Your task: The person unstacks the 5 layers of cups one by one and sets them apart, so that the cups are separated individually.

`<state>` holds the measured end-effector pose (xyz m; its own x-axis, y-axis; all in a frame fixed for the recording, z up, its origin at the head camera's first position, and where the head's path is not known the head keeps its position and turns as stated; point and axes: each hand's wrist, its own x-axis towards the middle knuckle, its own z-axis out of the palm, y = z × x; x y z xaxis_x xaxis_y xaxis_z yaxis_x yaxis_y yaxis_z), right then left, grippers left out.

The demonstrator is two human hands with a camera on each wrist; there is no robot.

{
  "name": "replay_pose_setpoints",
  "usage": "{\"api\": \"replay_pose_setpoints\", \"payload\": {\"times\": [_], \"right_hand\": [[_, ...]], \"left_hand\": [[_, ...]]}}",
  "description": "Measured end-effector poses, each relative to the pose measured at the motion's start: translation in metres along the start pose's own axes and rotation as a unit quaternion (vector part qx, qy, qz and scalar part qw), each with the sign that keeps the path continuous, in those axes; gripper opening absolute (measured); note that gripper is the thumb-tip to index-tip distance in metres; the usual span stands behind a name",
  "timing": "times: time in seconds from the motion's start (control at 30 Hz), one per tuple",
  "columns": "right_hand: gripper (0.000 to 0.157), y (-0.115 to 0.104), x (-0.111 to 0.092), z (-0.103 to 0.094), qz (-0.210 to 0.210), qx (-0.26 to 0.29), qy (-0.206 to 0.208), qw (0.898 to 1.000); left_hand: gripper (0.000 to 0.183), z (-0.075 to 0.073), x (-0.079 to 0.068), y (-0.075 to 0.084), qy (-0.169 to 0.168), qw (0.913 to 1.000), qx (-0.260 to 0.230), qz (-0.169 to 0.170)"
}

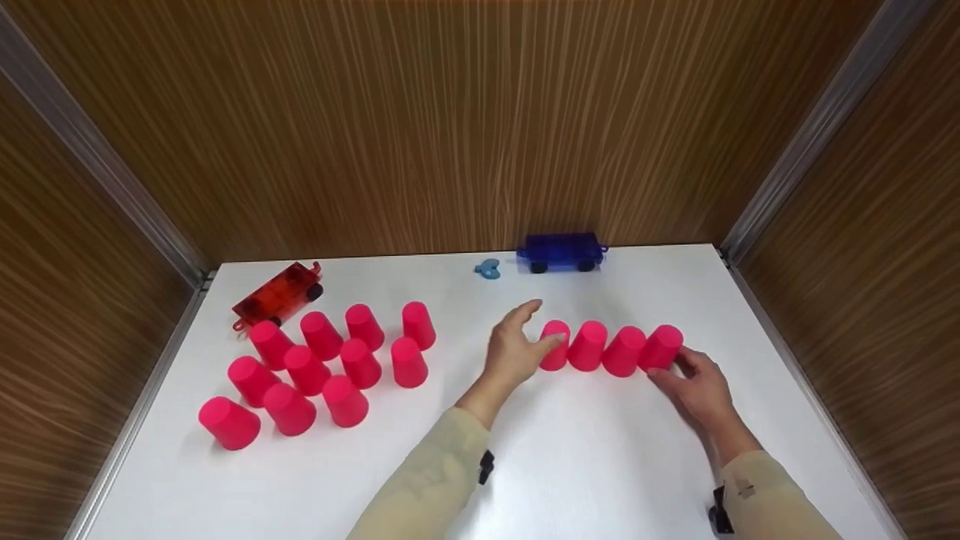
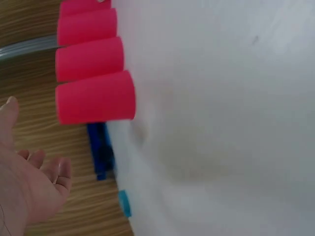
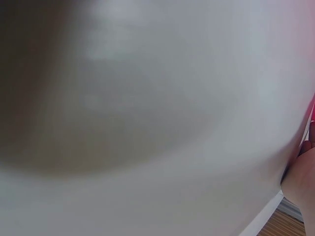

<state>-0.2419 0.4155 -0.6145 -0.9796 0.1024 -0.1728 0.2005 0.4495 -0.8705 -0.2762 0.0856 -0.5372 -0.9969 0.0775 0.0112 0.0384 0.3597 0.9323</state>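
A short row of upside-down pink cups stands side by side on the white table, right of centre in the head view. My right hand (image 1: 703, 390) grips the rightmost cup (image 1: 664, 345) low down, thumb at its front and fingers on its right side. My left hand (image 1: 514, 356) is at the other end, thumb and fingers spread apart; its thumb overlaps the leftmost cup (image 1: 553, 359) in the head view. The left wrist view shows that hand (image 2: 34, 187) with a gap between it and the end cup (image 2: 96, 99). Only an edge of the right hand (image 3: 302, 172) enters the right wrist view.
On the left, several more upside-down pink cups (image 1: 289, 409) stand spaced out in rows. Behind them is a red toy wagon (image 1: 279, 295). A blue toy wagon (image 1: 561, 250) and a small light-blue piece (image 1: 489, 268) lie near the back wood-grain wall (image 1: 480, 135).
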Motion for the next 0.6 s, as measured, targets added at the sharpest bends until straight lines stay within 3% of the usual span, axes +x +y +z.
{"api": "replay_pose_setpoints", "payload": {"times": [0.13,0.27,0.6], "right_hand": [[0.088,0.001,0.001,0.001,-0.006,-0.008,0.006,1.000],[0.085,0.002,0.003,0.002,-0.015,-0.014,0.013,1.000],[0.086,0.003,0.003,0.001,-0.013,-0.015,0.012,1.000]], "left_hand": [[0.071,0.021,0.006,-0.005,-0.008,0.9998,0.016,-0.011],[0.070,0.033,0.008,-0.012,-0.004,0.9998,0.015,-0.008],[0.060,0.035,0.004,-0.022,0.013,0.9998,0.015,-0.001]]}}
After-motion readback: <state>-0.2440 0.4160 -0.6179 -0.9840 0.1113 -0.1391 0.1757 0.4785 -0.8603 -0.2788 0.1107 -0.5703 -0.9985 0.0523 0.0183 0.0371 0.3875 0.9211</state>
